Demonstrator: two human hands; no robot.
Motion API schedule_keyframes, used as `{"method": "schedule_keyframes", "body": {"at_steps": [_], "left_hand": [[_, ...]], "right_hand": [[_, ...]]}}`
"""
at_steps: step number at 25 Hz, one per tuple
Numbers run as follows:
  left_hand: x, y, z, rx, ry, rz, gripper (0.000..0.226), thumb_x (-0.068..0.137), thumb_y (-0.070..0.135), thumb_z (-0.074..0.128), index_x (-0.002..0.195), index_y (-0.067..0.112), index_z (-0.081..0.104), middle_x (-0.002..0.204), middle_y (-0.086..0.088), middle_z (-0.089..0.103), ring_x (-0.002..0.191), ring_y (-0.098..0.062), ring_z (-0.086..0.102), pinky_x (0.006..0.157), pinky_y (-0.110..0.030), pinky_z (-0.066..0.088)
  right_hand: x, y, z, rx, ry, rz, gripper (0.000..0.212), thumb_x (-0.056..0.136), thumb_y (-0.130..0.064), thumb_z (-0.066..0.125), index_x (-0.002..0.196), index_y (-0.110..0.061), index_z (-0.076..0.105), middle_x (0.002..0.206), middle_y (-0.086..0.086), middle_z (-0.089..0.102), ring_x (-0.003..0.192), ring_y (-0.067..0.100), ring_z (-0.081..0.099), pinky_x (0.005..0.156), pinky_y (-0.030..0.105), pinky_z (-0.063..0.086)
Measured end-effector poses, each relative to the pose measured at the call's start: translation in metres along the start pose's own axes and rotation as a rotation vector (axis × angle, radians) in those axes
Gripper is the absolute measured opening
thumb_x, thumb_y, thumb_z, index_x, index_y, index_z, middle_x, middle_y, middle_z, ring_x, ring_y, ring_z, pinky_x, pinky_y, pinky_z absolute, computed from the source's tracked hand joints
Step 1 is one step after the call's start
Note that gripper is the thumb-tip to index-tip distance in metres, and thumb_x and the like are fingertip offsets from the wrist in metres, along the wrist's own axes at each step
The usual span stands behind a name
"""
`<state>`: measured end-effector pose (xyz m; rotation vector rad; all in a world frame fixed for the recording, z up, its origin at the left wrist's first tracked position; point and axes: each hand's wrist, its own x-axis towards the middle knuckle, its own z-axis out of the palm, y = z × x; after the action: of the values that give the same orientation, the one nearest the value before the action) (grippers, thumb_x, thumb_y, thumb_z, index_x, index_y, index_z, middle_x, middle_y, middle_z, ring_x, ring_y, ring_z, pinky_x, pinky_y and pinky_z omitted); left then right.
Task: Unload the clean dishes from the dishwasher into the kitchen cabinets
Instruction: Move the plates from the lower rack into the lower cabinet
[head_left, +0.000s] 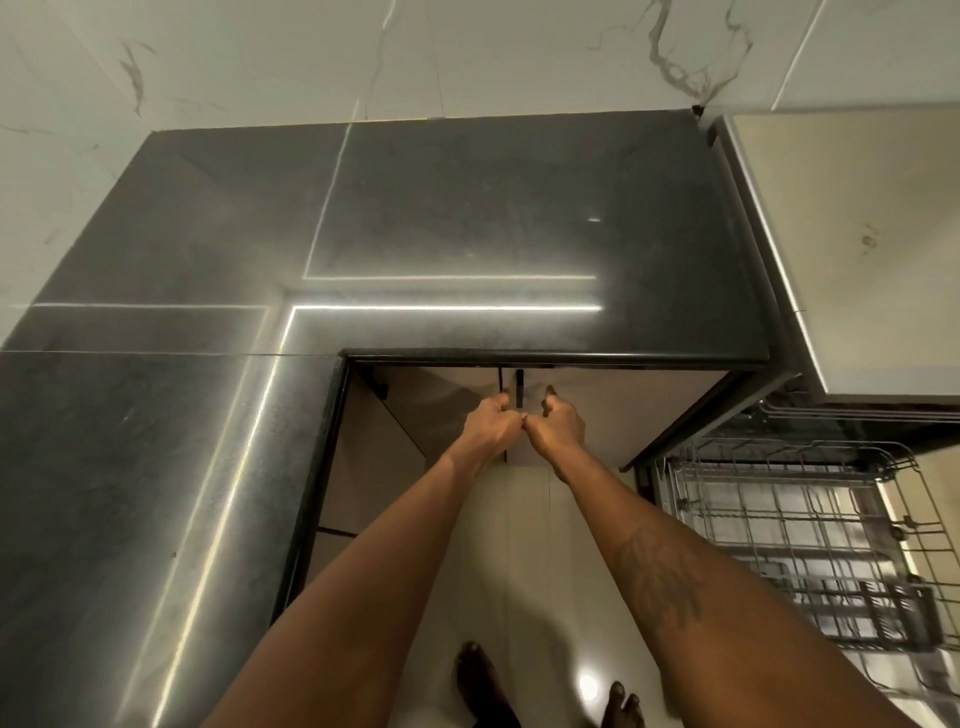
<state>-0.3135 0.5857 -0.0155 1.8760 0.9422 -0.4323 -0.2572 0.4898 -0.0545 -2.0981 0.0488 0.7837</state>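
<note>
**Head view, looking down.** Just below centre, toward 6 o'clock, the left hand (491, 426) and right hand (560, 423) meet knuckle to knuckle. They are at the seam of two pale beige flat-fronted cabinet doors (634, 410), which appear shut. Above the doors, the dark polished stone tabletop (467, 234) spans 9 to 1 o'clock. A slim black bar handle (519, 396) shows between the hands. Both hands are seen from behind with fingers curled; whether either is clenched round a handle or a door edge cannot be told. The grey wire dishwasher rack (779, 519) is pulled out at 4 o'clock and shows no dishes in the part in view.

**Risks (judged).**
- Doors swung outward could strike the shins or the bare feet (478, 675), which stand at 6 o'clock on the glossy pale floor (519, 571).
- The right-hand door might foul the rack, which stands just beside it.
- The tabletop's overhanging edge could catch the knuckles if the hands rise.

**Not determinable.**
- The fingertips and any second handle are hidden by the hands.
- The cabinet interior is not visible.
- The rack's right and lower parts are cut off by the frame.
- A dark basket-like block (878, 613) at 4 o'clock is blurred.
- The whereabouts of any dishes cannot be told.
</note>
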Motion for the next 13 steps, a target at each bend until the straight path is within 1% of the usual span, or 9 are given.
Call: {"method": "schedule_keyframes", "body": {"at_steps": [1,2,3,6,8,10,13], "left_hand": [[-0.011,0.0,0.003,0.046,-0.006,0.016,0.046,0.093,0.024,0.053,0.139,0.017,0.053,0.137,-0.011,0.057,0.126,-0.033,0.052,0.107,-0.041,0.044],[-0.02,-0.001,0.006,0.09,-0.004,0.035,0.053,0.094,0.028,0.054,0.146,0.018,0.047,0.144,-0.012,0.052,0.131,-0.034,0.049,0.11,-0.041,0.041],[-0.03,0.0,0.008,0.136,0.002,0.056,0.056,0.094,0.031,0.055,0.148,0.018,0.045,0.146,-0.013,0.051,0.133,-0.035,0.047,0.11,-0.04,0.04],[-0.065,0.008,0.012,0.249,0.046,0.127,0.049,0.095,0.035,0.054,0.142,0.019,0.051,0.136,-0.013,0.058,0.127,-0.035,0.053,0.103,-0.035,0.043],[-0.091,0.015,0.019,0.289,0.09,0.151,0.048,0.096,0.033,0.055,0.141,0.017,0.05,0.133,-0.013,0.06,0.126,-0.034,0.054,0.1,-0.033,0.043],[-0.116,0.022,0.029,0.324,0.134,0.166,0.048,0.097,0.033,0.055,0.142,0.015,0.05,0.132,-0.013,0.061,0.125,-0.034,0.054,0.1,-0.033,0.043],[-0.15,0.028,0.053,0.349,0.162,0.184,0.044,0.096,0.036,0.056,0.137,0.019,0.055,0.131,-0.011,0.063,0.126,-0.033,0.054,0.101,-0.034,0.044]], "right_hand": [[-0.009,0.003,-0.008,-0.048,-0.009,-0.045,0.076,0.089,-0.026,0.073,0.153,-0.015,0.036,0.151,0.012,0.046,0.137,0.029,0.046,0.107,0.035,0.044],[-0.017,0.006,-0.016,-0.088,-0.02,-0.093,0.076,0.089,-0.028,0.074,0.154,-0.017,0.036,0.152,0.012,0.045,0.137,0.029,0.046,0.106,0.034,0.043],[-0.025,0.01,-0.025,-0.131,-0.03,-0.145,0.077,0.089,-0.031,0.074,0.154,-0.018,0.036,0.152,0.011,0.046,0.137,0.028,0.046,0.107,0.033,0.043],[-0.048,0.02,-0.055,-0.219,-0.066,-0.268,0.079,0.088,-0.037,0.074,0.155,-0.021,0.035,0.149,0.011,0.049,0.136,0.028,0.047,0.107,0.034,0.043],[-0.061,0.026,-0.076,-0.258,-0.075,-0.315,0.079,0.087,-0.037,0.073,0.154,-0.022,0.036,0.147,0.01,0.052,0.135,0.027,0.049,0.108,0.034,0.044],[-0.076,0.034,-0.097,-0.295,-0.077,-0.351,0.078,0.086,-0.038,0.072,0.153,-0.023,0.038,0.146,0.01,0.053,0.135,0.027,0.05,0.108,0.034,0.044],[-0.1,0.053,-0.125,-0.343,-0.096,-0.398,0.077,0.085,-0.04,0.073,0.153,-0.023,0.039,0.147,0.009,0.052,0.135,0.027,0.049,0.109,0.036,0.044]]}}
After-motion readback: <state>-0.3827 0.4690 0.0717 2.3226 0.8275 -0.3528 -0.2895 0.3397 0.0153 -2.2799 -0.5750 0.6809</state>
